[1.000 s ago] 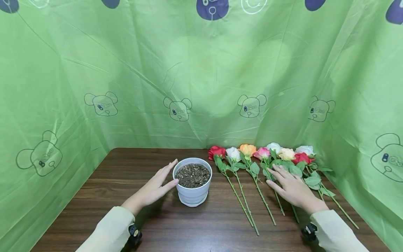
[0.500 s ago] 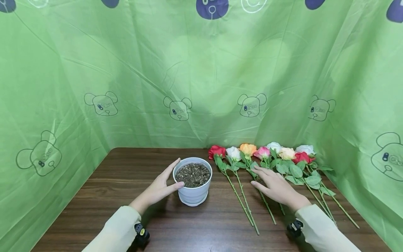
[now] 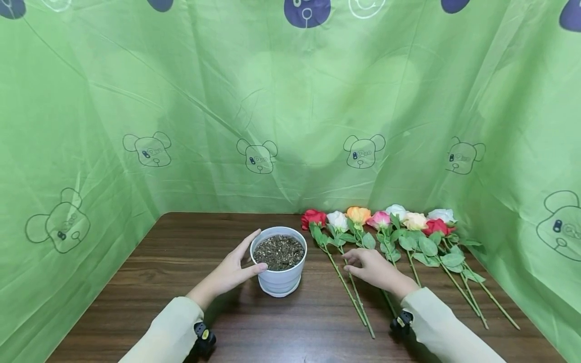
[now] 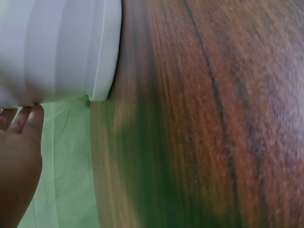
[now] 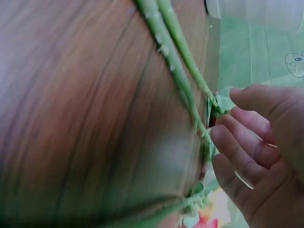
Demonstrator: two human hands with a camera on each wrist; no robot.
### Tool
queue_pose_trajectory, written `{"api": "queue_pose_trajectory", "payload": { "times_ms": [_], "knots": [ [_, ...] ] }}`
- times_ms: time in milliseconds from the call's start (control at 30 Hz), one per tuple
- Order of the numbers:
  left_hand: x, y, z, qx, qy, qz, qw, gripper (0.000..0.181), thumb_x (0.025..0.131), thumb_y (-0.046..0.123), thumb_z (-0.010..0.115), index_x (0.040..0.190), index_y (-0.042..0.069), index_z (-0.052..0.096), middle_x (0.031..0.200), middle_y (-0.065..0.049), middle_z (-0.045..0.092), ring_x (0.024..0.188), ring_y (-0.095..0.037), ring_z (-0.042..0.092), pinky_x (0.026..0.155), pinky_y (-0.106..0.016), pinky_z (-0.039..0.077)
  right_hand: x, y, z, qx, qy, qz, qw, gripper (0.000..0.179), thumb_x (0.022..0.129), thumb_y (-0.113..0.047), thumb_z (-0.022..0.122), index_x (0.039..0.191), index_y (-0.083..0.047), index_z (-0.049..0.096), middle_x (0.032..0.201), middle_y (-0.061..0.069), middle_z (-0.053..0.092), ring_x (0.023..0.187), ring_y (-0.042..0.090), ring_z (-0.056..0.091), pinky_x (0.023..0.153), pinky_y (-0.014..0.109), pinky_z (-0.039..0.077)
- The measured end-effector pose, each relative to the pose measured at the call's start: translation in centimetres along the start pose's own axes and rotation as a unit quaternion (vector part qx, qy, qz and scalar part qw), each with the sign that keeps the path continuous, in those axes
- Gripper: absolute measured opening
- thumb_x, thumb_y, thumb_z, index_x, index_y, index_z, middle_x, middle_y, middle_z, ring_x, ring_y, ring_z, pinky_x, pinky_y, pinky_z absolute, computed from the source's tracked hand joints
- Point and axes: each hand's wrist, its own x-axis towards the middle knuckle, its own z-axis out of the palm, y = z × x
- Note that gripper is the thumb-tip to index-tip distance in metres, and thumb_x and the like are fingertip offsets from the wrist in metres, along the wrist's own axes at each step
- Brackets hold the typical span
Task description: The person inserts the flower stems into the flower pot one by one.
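A pale grey flower pot (image 3: 279, 282) full of dark soil (image 3: 279, 252) stands upright on the table. My left hand (image 3: 229, 272) rests against its left side, thumb across the front, the other fingers fairly straight; in the left wrist view, fingertips (image 4: 34, 116) meet the pot wall (image 4: 52, 52). Over the stem of a white rose (image 3: 338, 221) is my right hand (image 3: 374, 269), its fingers bent loosely. The right wrist view has a space between thumb and fingers, close to two green stems (image 5: 173, 61); whether they touch cannot be told.
To the right lie several more roses, among them a red rose (image 3: 313, 219), an orange rose (image 3: 358, 215) and a pink rose (image 3: 379, 220), stems toward me. A green curtain (image 3: 290, 101) surrounds the brown wooden table (image 3: 181, 252).
My right hand has moved left across the stems to the white rose, its fingers bending more. My left hand has shifted slightly right, its thumb now on the pot's front.
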Motion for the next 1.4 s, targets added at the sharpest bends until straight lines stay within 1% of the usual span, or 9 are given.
{"api": "queue_pose_trajectory", "payload": {
  "times_ms": [167, 367, 500, 600, 767, 933, 1100, 1233, 1400],
  "knots": [
    [-0.1, 0.0, 0.0, 0.002, -0.003, -0.004, 1.0, 0.085, 0.093, 0.027, 0.074, 0.16, 0.024, 0.022, 0.156, -0.013, 0.037, 0.135, -0.029, 0.047, 0.11, -0.049, 0.037, 0.7, -0.4, 0.6, 0.05, -0.029, 0.049, 0.9971, 0.023, 0.092, -0.014, 0.073, 0.111, -0.002, 0.072, 0.083, -0.004, 0.07, 0.075, 0.011, 0.066, 0.067, 0.032, 0.055],
    [-0.2, -0.1, -0.1, 0.002, 0.0, -0.005, 1.0, 0.084, 0.093, 0.026, 0.074, 0.16, 0.026, 0.023, 0.156, -0.013, 0.038, 0.136, -0.027, 0.046, 0.11, -0.049, 0.036, 1.3, -0.9, 1.3, 0.132, -0.056, 0.12, 0.9825, 0.025, 0.09, -0.013, 0.076, 0.111, -0.001, 0.071, 0.076, 0.0, 0.068, 0.063, 0.016, 0.064, 0.052, 0.031, 0.054],
    [-0.3, -0.1, -0.1, 0.006, -0.002, -0.011, 0.9999, 0.084, 0.093, 0.028, 0.074, 0.16, 0.028, 0.023, 0.157, -0.012, 0.038, 0.135, -0.027, 0.047, 0.11, -0.05, 0.036, 1.6, -1.0, 1.8, 0.14, -0.058, 0.16, 0.9754, 0.027, 0.087, -0.017, 0.08, 0.109, -0.004, 0.072, 0.07, 0.002, 0.067, 0.059, 0.017, 0.063, 0.05, 0.032, 0.054],
    [-0.3, -0.1, -0.1, 0.005, -0.005, -0.012, 0.9999, 0.084, 0.094, 0.029, 0.073, 0.16, 0.028, 0.022, 0.157, -0.011, 0.037, 0.135, -0.028, 0.047, 0.11, -0.05, 0.036, 1.8, -1.1, 2.1, 0.126, -0.058, 0.179, 0.974, 0.03, 0.085, -0.021, 0.083, 0.108, -0.005, 0.072, 0.065, 0.001, 0.065, 0.056, 0.016, 0.062, 0.048, 0.032, 0.052],
    [-0.2, 0.0, -0.1, 0.003, -0.006, -0.008, 0.9999, 0.084, 0.094, 0.027, 0.073, 0.16, 0.027, 0.022, 0.157, -0.012, 0.037, 0.135, -0.027, 0.048, 0.11, -0.049, 0.037, 2.3, -1.3, 2.6, 0.105, -0.055, 0.192, 0.9743, 0.028, 0.084, -0.019, 0.084, 0.106, -0.007, 0.071, 0.063, -0.001, 0.066, 0.056, 0.016, 0.061, 0.045, 0.031, 0.051],
    [-0.2, 0.0, -0.1, -0.003, -0.005, -0.006, 1.0, 0.085, 0.093, 0.027, 0.074, 0.161, 0.025, 0.022, 0.156, -0.013, 0.038, 0.134, -0.027, 0.048, 0.11, -0.047, 0.038, 2.6, -1.6, 2.7, 0.13, -0.053, 0.202, 0.9693, 0.026, 0.085, -0.01, 0.081, 0.108, -0.004, 0.071, 0.064, 0.004, 0.065, 0.058, 0.017, 0.064, 0.049, 0.031, 0.056],
    [-0.1, 0.0, 0.0, -0.009, -0.005, -0.007, 0.9999, 0.086, 0.093, 0.026, 0.074, 0.161, 0.023, 0.021, 0.155, -0.014, 0.039, 0.133, -0.027, 0.049, 0.11, -0.044, 0.038, 2.7, -1.8, 2.6, 0.162, -0.055, 0.205, 0.9636, 0.022, 0.086, -0.007, 0.078, 0.105, 0.001, 0.071, 0.064, 0.007, 0.066, 0.058, 0.019, 0.066, 0.052, 0.032, 0.058],
    [-0.1, -0.1, 0.0, -0.011, -0.005, -0.008, 0.9999, 0.086, 0.093, 0.025, 0.074, 0.161, 0.021, 0.021, 0.155, -0.014, 0.039, 0.134, -0.027, 0.048, 0.11, -0.044, 0.038, 2.7, -2.0, 2.3, 0.177, -0.054, 0.194, 0.9632, 0.019, 0.086, -0.006, 0.076, 0.102, 0.003, 0.071, 0.065, 0.007, 0.066, 0.058, 0.02, 0.067, 0.053, 0.032, 0.059],
    [-0.1, -0.1, 0.0, -0.011, -0.007, -0.009, 0.9999, 0.085, 0.094, 0.025, 0.073, 0.161, 0.025, 0.02, 0.157, -0.013, 0.037, 0.136, -0.028, 0.046, 0.11, -0.044, 0.038, 2.9, -2.4, 1.6, 0.182, -0.049, 0.186, 0.9644, 0.017, 0.087, -0.005, 0.073, 0.101, 0.003, 0.071, 0.066, 0.006, 0.067, 0.06, 0.02, 0.066, 0.056, 0.033, 0.059]
  ]
}}
